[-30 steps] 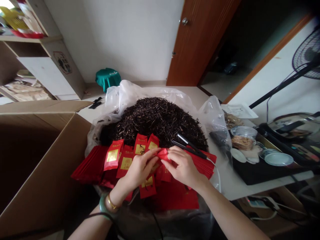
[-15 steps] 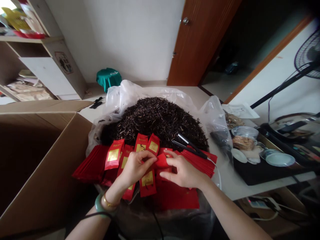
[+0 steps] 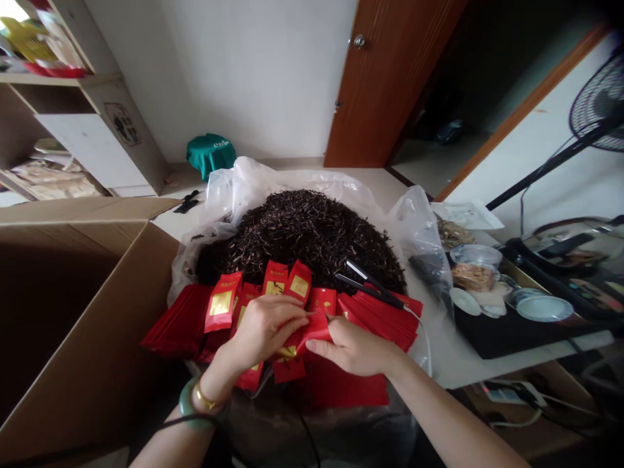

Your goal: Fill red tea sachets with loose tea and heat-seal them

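Behind everything rises a pale wall (image 3: 234, 71), with a brown door (image 3: 390, 78) ajar onto a dark space and a shelf unit (image 3: 124, 130) at the far left. Beside the wall sits a green cover (image 3: 209, 155). Nearer, an open carton (image 3: 107, 344) fills the left side; at the right, a counter (image 3: 446, 364) carries a black mat (image 3: 502, 344), a clear jar (image 3: 475, 270) and a shallow dish (image 3: 545, 308), and a fan (image 3: 602, 107) leans into view above.

Front and middle, a clear plastic bag (image 3: 414, 218) lies spread around a heap of dark leaves (image 3: 312, 227). Red packets with yellow labels (image 3: 223, 303) lie along its near edge, between a left stack (image 3: 175, 325) and a right stack (image 3: 390, 318). On the right stack rests a black clamp tool (image 3: 375, 292), jaws apart, its white cord (image 3: 429, 344) trailing down.

One red packet (image 3: 319, 323) is held between the hands, above the others. The left hand (image 3: 268, 325) has its grip closed on the packet's left edge. The right hand (image 3: 361, 348) pinches the other end — thumb across the near face, fingers partly hidden, so I cannot tell whether they are inside or behind it. A green bangle (image 3: 188, 398) and a gold bracelet (image 3: 203, 395) circle the left wrist.
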A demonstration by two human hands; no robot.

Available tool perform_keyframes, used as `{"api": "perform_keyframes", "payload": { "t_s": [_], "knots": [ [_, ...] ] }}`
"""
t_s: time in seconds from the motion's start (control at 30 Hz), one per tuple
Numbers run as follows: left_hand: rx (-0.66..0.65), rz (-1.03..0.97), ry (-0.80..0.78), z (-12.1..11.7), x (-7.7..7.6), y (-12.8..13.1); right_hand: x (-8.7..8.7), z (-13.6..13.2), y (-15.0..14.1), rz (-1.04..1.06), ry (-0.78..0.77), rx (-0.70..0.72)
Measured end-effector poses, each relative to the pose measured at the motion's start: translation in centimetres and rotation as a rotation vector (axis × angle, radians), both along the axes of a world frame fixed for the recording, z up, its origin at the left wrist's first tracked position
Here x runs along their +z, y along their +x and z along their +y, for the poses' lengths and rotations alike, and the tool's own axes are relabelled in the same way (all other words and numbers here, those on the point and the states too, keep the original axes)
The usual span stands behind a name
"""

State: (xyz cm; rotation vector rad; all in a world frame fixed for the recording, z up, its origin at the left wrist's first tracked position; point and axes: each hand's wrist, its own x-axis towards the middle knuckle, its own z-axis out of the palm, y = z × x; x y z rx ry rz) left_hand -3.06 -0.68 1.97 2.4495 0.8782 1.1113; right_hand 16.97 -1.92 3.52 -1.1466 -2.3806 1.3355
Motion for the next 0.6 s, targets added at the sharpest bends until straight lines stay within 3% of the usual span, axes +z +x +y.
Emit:
{"api": "perform_keyframes", "payload": {
  "t_s": [0.1,0.3,0.5,0.6],
  "knots": [
    [0.036,0.049,0.142,-0.2,-0.1,0.3,-0.1,0.3,0.0,-0.014,-0.080,-0.099],
    [0.173,0.181,0.396,-0.2,0.0,0.3,-0.2,1.3,1.1,0.379,-0.278,-0.056],
    [0.244,0.275,0.358,0.8,-0.9,-0.3,-2.7,1.7,1.9,0.555,-0.509,-0.240],
    [0.258,0.298,0.337,0.6,-1.2,0.0,-3.4,1.8,2.1,0.565,-0.532,-0.337]
  ]
}}
